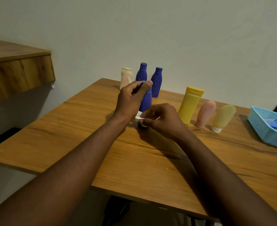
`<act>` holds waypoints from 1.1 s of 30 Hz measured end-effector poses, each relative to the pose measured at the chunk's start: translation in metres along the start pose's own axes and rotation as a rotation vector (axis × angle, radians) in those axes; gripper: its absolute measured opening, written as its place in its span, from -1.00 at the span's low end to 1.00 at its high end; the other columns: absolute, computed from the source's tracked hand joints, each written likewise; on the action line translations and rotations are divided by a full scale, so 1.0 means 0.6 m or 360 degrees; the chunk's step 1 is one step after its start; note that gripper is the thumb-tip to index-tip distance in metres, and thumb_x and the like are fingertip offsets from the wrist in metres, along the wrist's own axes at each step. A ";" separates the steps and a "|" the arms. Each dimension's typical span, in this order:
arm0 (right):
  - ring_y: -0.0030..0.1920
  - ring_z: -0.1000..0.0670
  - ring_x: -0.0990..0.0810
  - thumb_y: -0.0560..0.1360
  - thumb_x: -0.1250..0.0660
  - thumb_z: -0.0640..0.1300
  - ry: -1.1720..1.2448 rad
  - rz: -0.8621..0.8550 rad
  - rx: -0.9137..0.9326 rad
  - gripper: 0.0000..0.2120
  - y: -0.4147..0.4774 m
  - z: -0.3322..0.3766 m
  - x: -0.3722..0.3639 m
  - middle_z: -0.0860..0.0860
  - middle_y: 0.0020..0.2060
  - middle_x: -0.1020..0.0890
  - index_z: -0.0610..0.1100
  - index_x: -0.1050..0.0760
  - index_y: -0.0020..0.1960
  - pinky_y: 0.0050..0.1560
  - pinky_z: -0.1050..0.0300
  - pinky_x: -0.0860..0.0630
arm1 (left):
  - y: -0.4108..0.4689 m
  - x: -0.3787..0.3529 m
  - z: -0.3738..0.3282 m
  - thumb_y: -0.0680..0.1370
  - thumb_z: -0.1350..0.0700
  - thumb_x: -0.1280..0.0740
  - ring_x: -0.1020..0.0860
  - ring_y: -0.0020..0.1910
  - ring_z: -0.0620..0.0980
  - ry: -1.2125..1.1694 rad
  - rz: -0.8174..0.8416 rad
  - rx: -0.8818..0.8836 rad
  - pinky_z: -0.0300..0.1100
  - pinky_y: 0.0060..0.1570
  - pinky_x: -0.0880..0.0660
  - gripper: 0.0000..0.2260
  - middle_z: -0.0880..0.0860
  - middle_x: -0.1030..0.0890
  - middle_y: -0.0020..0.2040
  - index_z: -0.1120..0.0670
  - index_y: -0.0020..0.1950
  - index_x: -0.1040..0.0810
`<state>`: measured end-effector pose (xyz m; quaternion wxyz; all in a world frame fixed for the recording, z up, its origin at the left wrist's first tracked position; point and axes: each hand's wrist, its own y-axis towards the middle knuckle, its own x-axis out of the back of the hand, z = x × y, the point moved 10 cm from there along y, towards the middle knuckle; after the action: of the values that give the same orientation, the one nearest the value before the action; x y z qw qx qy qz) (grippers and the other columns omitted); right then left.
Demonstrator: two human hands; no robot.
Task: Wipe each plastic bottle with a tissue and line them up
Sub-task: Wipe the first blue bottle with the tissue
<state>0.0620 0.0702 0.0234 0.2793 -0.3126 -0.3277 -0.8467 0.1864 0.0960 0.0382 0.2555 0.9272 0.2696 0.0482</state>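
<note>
1. Bare forearms are reaching in over the wooden tabletop, bringing both hands together at one bottle.
2. The left hand is gripping the dark blue plastic bottle at its neck and cap, its fingers curled round the top, probably to keep it upright and steady while it is being wiped.
3. The right hand is pinching a small wad of white tissue and pressing it against the bottle's base; whether the base is touching the tabletop cannot be told.
4. So the bottle is standing between the two hands, gripped above and rubbed below.
5. Behind it, a cream plastic bottle and two more blue bottles are standing close together near the wall.
6. To the right, a yellow flip-cap bottle, a pink tube and a pale yellow tube are standing side by side, looking like a line being formed, beside a light blue plastic basket.
</note>
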 end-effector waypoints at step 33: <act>-0.01 -0.04 -0.66 0.66 -0.23 -0.17 0.0617 -0.0689 -0.0189 -0.84 -0.004 -0.019 0.070 -0.08 -0.07 -0.67 -0.20 -0.57 0.06 0.06 -0.02 -0.63 | -0.022 -0.027 -0.006 0.62 -0.09 -0.34 -0.64 -0.04 -0.29 -0.0093 0.0289 0.0200 -0.30 -0.01 -0.56 -0.88 -0.24 -0.70 -0.09 -0.13 0.04 -0.67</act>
<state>0.0290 0.0521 0.0454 0.1309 -0.0836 -0.2773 -0.9482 0.1653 0.0987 0.0355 0.1992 0.9630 0.1796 0.0271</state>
